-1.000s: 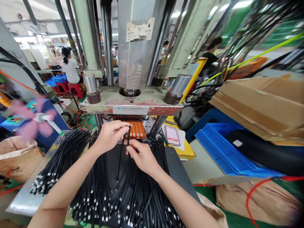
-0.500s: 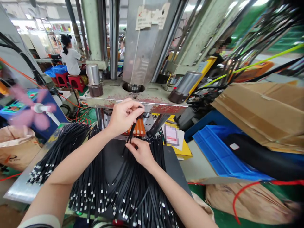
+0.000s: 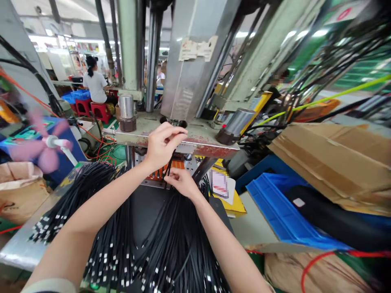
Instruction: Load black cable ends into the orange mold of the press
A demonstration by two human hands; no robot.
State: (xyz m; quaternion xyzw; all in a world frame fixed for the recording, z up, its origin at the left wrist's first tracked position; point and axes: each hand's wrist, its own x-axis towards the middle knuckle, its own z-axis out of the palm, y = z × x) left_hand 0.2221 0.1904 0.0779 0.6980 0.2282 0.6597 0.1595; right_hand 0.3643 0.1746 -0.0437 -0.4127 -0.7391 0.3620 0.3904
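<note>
In front of the press plate, my left hand (image 3: 165, 145) is raised with thumb and fingers closed around the upper part of a few thin black cables (image 3: 170, 163). Lower down and to the right, my right hand (image 3: 182, 182) pinches the same cables. Just behind them an orange block with slots (image 3: 156, 172) lies on the metal bed of the press, partly hidden by my hands. Below my hands a large bundle of black cables (image 3: 180, 228) with white-silver ends spreads over a dark surface. Another pile of such cables (image 3: 82, 199) is under my left forearm.
The green-grey press plate (image 3: 201, 143) and its metal columns stand ahead. A blue crate (image 3: 269, 207) and cardboard (image 3: 332, 162) are on the right. At left are a pink fan (image 3: 49, 142) and a metal table edge (image 3: 18, 248). A person in white (image 3: 94, 87) sits beyond.
The view has tilted up a little, so the press sits lower in the picture. My right hand has moved up and forward with the cables, nearer the orange block.
</note>
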